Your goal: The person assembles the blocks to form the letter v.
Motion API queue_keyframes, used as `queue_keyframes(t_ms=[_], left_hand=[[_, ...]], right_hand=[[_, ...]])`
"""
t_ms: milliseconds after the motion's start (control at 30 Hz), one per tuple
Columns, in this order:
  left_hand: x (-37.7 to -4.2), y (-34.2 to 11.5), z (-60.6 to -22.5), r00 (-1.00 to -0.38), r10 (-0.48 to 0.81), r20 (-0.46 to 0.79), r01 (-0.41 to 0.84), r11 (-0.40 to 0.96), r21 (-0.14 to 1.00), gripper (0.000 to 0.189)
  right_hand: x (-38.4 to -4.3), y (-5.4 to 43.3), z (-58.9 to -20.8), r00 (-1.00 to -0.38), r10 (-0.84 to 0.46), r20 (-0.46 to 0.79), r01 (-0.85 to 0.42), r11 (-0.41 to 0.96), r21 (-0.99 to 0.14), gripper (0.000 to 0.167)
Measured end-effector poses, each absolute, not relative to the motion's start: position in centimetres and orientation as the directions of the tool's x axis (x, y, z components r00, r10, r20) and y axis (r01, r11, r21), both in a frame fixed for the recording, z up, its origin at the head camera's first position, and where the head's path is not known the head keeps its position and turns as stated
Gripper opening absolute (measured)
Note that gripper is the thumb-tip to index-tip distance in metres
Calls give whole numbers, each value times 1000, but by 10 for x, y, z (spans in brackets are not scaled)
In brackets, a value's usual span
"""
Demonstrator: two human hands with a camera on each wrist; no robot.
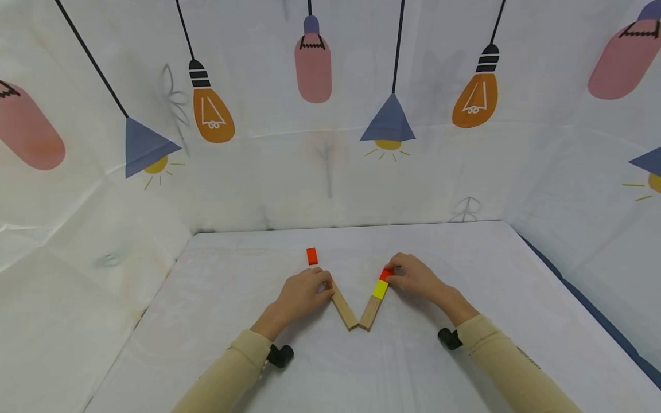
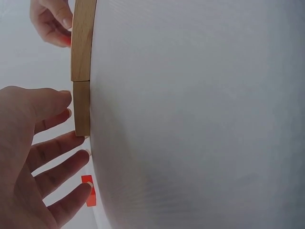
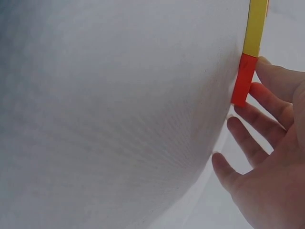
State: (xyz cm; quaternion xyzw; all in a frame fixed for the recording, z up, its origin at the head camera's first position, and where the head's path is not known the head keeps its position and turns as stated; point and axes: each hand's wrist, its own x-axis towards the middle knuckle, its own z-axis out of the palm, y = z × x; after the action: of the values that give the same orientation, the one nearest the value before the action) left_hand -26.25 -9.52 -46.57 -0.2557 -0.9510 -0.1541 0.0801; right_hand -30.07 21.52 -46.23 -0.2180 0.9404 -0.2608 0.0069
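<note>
Two strips of blocks meet in a V on the table. The left strip is plain wooden blocks (image 1: 343, 308), a longer and a shorter (image 2: 82, 107) end to end. My left hand (image 1: 306, 291) is at its upper end, fingers loosely spread; a fingertip touches the short block's end in the left wrist view. The right strip has a wooden block (image 1: 370, 312), a yellow block (image 1: 380, 289) and a red block (image 1: 386, 275) in line. My right hand (image 1: 417, 279) pinches the red block (image 3: 243, 80) between thumb and fingers. Its other fingers are spread.
Another red block (image 1: 312, 256) lies apart on the white table (image 1: 232, 275), just beyond my left hand. A white cloth (image 1: 330, 166) printed with lamps hangs behind the table and along its sides. A black wrist device (image 1: 280, 356) sits at each cuff.
</note>
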Motion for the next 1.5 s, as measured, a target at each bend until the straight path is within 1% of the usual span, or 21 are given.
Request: queue_keyframes(t_ms=[233, 467, 600, 833, 1000, 1267, 1500], left_hand=[[-263, -95, -465, -867, 452, 210, 497, 821, 282, 9], [-266, -96, -464, -871, 440, 218, 487, 830, 271, 8], [-268, -97, -462, -880, 421, 218, 470, 835, 286, 8], [-273, -100, -461, -881, 412, 231, 467, 832, 298, 16], [-279, -103, -464, -895, 383, 226, 440, 841, 315, 20], [-292, -112, -467, -896, 363, 256, 428, 860, 278, 25], [-298, -120, -467, -910, 329, 252, 398, 863, 311, 28]], right_hand=[[-303, 216, -466, -897, -426, 115, -426, 766, -482, 21], [-305, 216, -467, -896, -428, 118, -427, 759, -492, 17], [-304, 216, -466, -900, -423, 110, -418, 762, -494, 17], [-302, 216, -463, -901, -420, 111, -416, 758, -503, 20], [-302, 215, -463, -901, -421, 107, -414, 759, -502, 21], [-303, 215, -464, -906, -411, 100, -402, 764, -504, 21], [-305, 216, -466, -901, -420, 108, -415, 760, -501, 20]])
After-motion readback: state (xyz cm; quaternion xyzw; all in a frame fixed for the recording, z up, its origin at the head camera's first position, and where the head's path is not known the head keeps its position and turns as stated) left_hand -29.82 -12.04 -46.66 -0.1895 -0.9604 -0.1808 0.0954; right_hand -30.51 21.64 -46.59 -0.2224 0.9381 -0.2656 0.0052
